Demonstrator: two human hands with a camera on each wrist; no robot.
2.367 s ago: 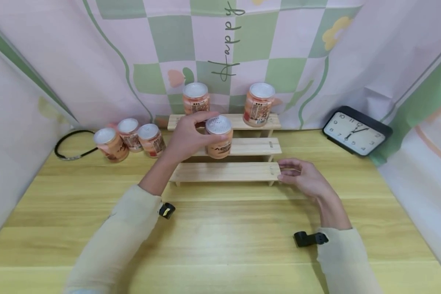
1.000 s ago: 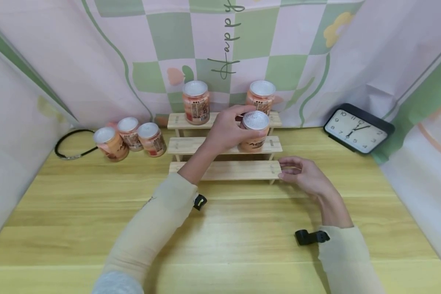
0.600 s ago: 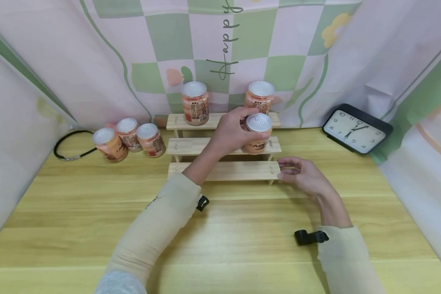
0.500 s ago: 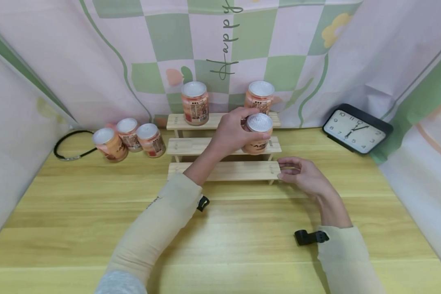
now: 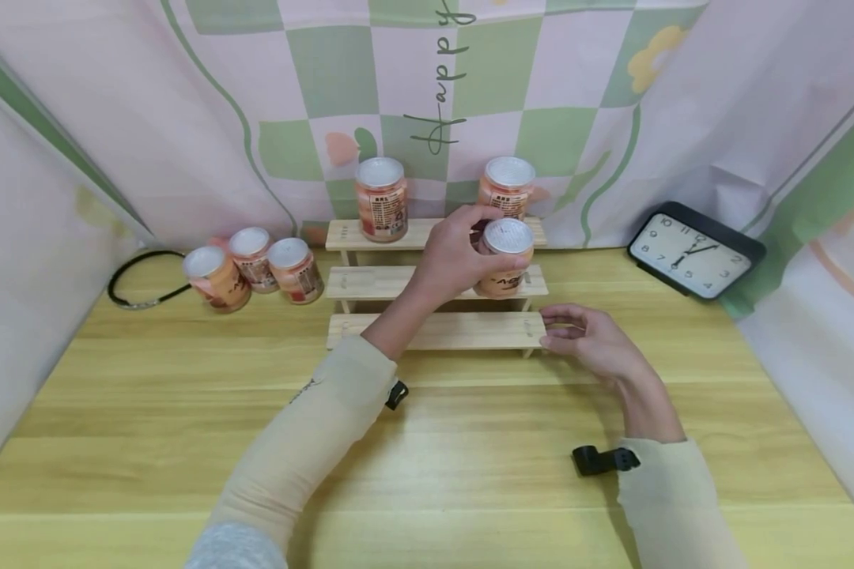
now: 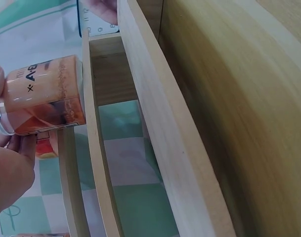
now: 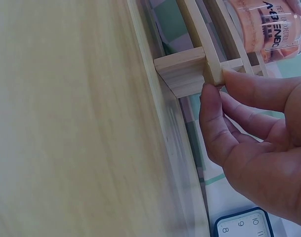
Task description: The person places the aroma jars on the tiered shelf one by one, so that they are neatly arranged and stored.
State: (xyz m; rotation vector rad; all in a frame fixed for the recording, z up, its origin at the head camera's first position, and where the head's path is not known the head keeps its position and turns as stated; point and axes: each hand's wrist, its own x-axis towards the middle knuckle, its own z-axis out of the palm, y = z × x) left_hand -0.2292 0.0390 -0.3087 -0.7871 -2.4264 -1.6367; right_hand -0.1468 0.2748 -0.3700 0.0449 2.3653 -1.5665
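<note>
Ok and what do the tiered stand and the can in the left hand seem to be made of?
Tiered stand: bare pale wood by its look, matte, with grain visible. Can in the left hand: glossy printed body with highlights, perhaps plastic or coated metal; its silvery lid looks like foil or metal.

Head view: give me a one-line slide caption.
The left hand holds a pale-lidded can at the middle shelf of a wooden stand; the right hand pinches its bottom shelf.

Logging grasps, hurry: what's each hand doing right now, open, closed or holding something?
Left hand: holding a peach-orange cylindrical can with a silvery-white lid.
Right hand: pinching the pale wooden rack's flat lowest board at its right end.
</note>
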